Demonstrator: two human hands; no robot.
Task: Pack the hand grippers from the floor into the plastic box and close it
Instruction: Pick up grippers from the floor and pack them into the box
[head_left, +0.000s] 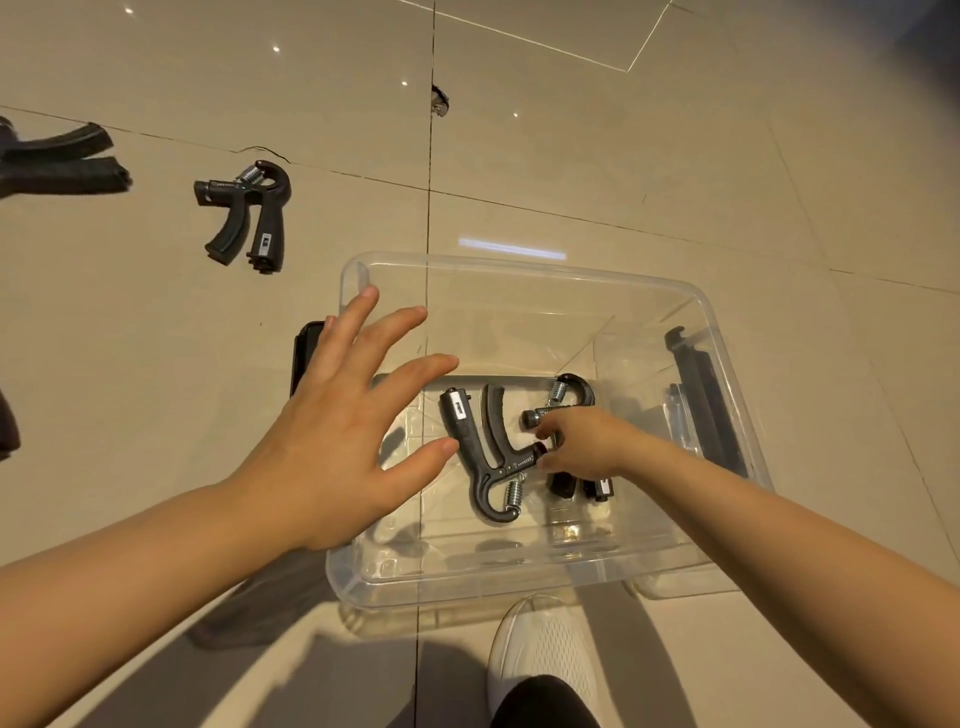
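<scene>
A clear plastic box stands open on the tiled floor. Two black hand grippers lie in it: one at the middle and a second just to its right. My right hand is down inside the box on the second gripper, fingers curled round its handles. My left hand hovers over the box's left rim with fingers spread, holding nothing. Another hand gripper lies on the floor at the upper left, and a further one is cut off by the left edge.
A black latch shows at the box's left side and a black bar along its right wall. My white shoe is just in front of the box. A dark object sits at the far left edge.
</scene>
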